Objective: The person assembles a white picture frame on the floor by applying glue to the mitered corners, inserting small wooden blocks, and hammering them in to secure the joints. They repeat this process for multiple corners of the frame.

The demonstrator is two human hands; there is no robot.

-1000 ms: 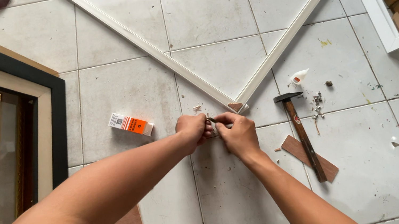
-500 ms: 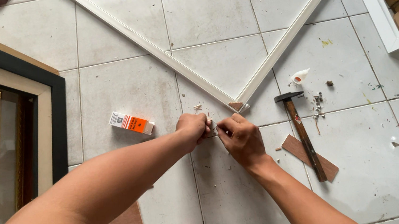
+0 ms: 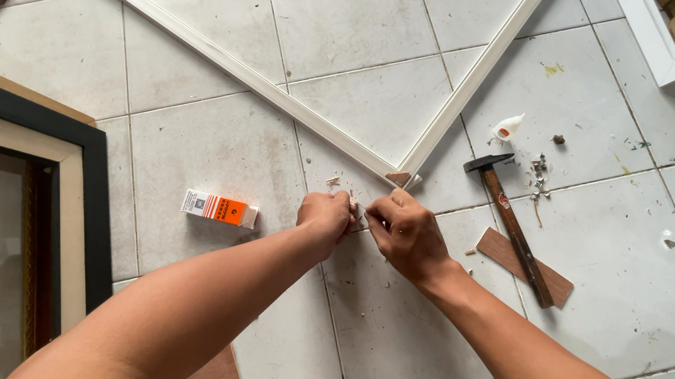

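Head view: left hand and right hand pinched together on small piece, beside frame corner on floor, hammer near for reach.

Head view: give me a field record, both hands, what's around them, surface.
surface: white tiled floor
left hand: pinching a small item against the right hand, item too small to tell
right hand: fingers closed on the same item
frame: white, its corner lies just beyond the hands
hammer: on the floor right of the hands, lying over a brown wood piece
box: orange and white, left of the hands
glue bottle: small, white, above the hammer
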